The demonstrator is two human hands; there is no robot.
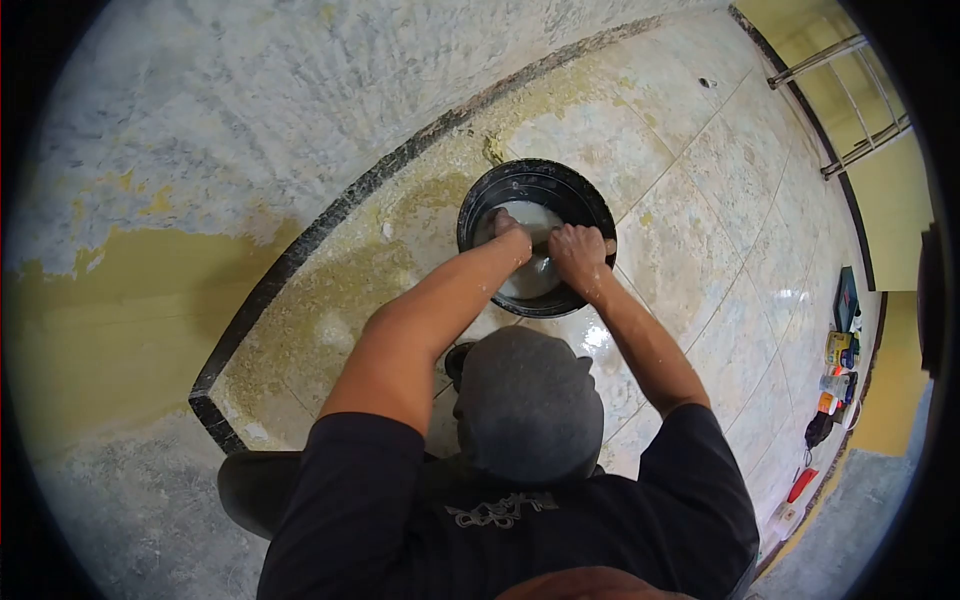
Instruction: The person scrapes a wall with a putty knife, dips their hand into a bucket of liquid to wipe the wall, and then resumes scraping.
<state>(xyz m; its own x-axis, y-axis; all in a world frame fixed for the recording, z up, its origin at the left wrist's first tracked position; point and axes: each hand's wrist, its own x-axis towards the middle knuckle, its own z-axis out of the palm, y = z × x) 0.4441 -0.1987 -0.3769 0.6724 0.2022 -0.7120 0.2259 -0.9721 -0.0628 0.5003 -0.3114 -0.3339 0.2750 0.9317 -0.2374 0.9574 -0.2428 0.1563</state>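
A round black bucket (480, 192) stands on the floor in front of me, with whitish wet mix (535, 217) inside. My right hand (578, 250) is closed around a light wooden handle (610, 246), whose end sticks out near the bucket's right rim. The rest of that tool passes toward my left wrist, and its far part is hidden. My left hand (505, 222) reaches down inside the bucket, close to the mix. Its fingers are mostly hidden, so what they hold, if anything, does not show.
A wall (280, 100) with patchy white coating and a dark skirting strip runs along the left. Small bottles and packets (840, 350) line the right wall. A metal rack (850, 90) stands at the upper right. The floor tiles (700, 250) are smeared.
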